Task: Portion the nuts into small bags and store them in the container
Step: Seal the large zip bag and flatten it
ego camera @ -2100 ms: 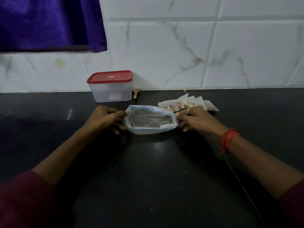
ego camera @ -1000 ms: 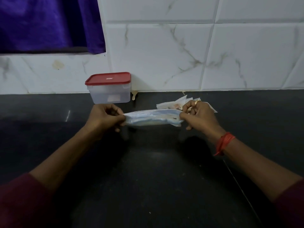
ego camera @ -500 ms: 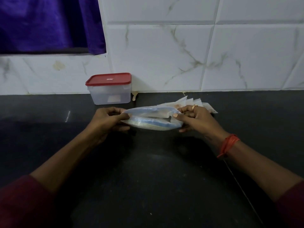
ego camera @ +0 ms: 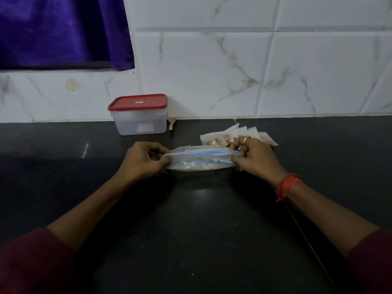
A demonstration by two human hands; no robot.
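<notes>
zip bag (ego camera: pixel 201 161) stretched between left hand (ego camera: pixel 141 160) and right hand (ego camera: pixel 255 159), both pinching its ends.

Lidded container (ego camera: pixel 140 122), nut packets (ego camera: pixel 218 140), flattened bag (ego camera: pixel 201 161)

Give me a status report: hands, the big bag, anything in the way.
Both busy: left hand and right hand each pinch one end of the zip bag. Behind right hand: small filled bags. In the way: red lid on container.

Both hands, left (ego camera: pixel 141 161) and right (ego camera: pixel 255 159), pinch a flattened bag (ego camera: pixel 200 159) above the counter (ego camera: pixel 191 230), the tub (ego camera: pixel 140 114) behind.
</notes>
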